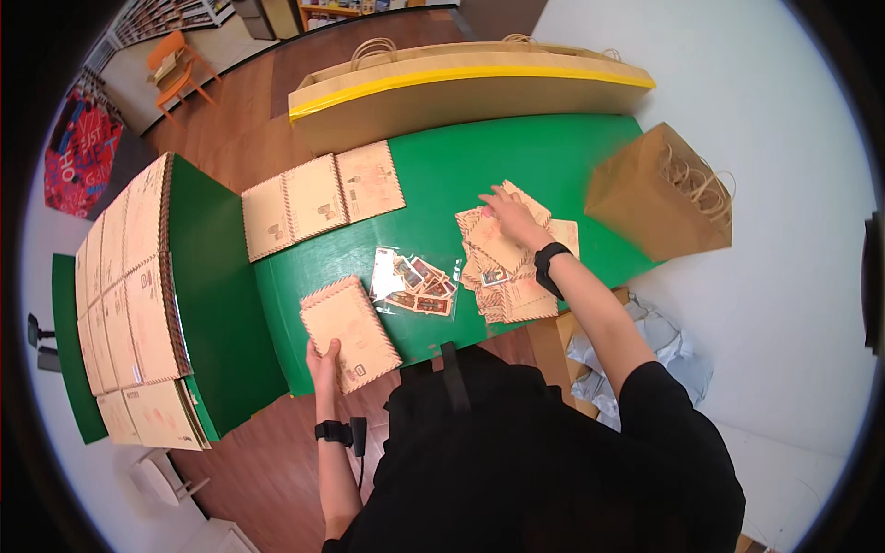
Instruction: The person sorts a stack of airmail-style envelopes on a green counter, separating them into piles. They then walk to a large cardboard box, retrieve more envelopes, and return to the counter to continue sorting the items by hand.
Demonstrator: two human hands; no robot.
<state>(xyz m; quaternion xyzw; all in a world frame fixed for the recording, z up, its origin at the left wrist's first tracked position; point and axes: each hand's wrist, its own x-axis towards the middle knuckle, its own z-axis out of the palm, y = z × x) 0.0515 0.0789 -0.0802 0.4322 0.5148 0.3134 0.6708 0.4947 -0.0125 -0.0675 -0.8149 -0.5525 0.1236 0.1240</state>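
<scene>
My left hand (323, 365) grips a small stack of kraft airmail envelopes (349, 332) by its lower left edge, thumb on top. The stack overlaps the front edge of the green table (442, 166). My right hand (513, 216) rests over a loose, fanned pile of similar striped-edge envelopes (515, 297), fingers apart. A small pink patch (488, 211) shows beside its fingertips; what it is I cannot tell. One stamp-like picture (494, 277) lies on the pile. Between my hands is a clear plastic bag (446, 304) with several stamp-like pictures (422, 287).
Overlapping envelopes (321, 193) line the table's far left edge. More envelopes cover a raised green stand (214, 290) at left. A long kraft-coloured box (470, 97) with yellow trim borders the back. A brown paper bag (643, 193) stands at right, near the white wall (781, 207).
</scene>
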